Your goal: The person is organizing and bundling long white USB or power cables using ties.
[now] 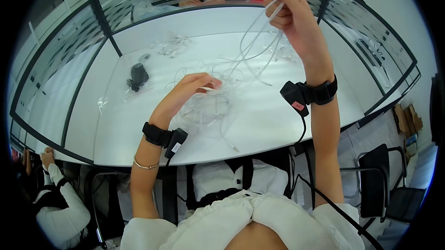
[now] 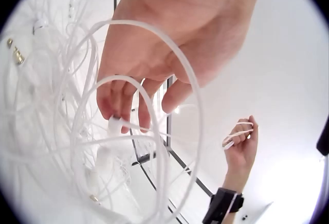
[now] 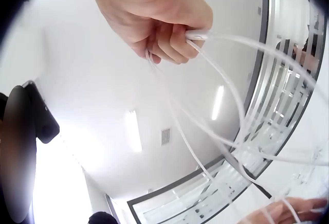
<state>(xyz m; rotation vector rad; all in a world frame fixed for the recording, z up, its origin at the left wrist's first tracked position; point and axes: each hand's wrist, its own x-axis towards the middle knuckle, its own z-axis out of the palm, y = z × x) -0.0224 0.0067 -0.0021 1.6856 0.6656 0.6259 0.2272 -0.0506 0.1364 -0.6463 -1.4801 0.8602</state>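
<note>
A loose tangle of thin white cables (image 1: 208,106) lies over the middle of the white table. My left hand (image 1: 187,90) is low over its far side, thumb and forefinger pinching a white cable piece (image 2: 114,127) at the fingertips, other fingers loosely bent. Higher up and to the right, my right hand (image 1: 294,20) grips white cable loops (image 1: 250,46) in curled fingers. From that fist the strands hang down toward the tangle. Small metal plugs (image 2: 19,56) show among the cables in the left wrist view.
At the back left of the table (image 1: 118,134) sits a black item (image 1: 138,76) on clear plastic. Small white pieces (image 1: 174,46) lie farther back. A glass-topped partition (image 1: 185,13) borders the table, with a person beyond it. A black chair (image 1: 375,180) stands at right.
</note>
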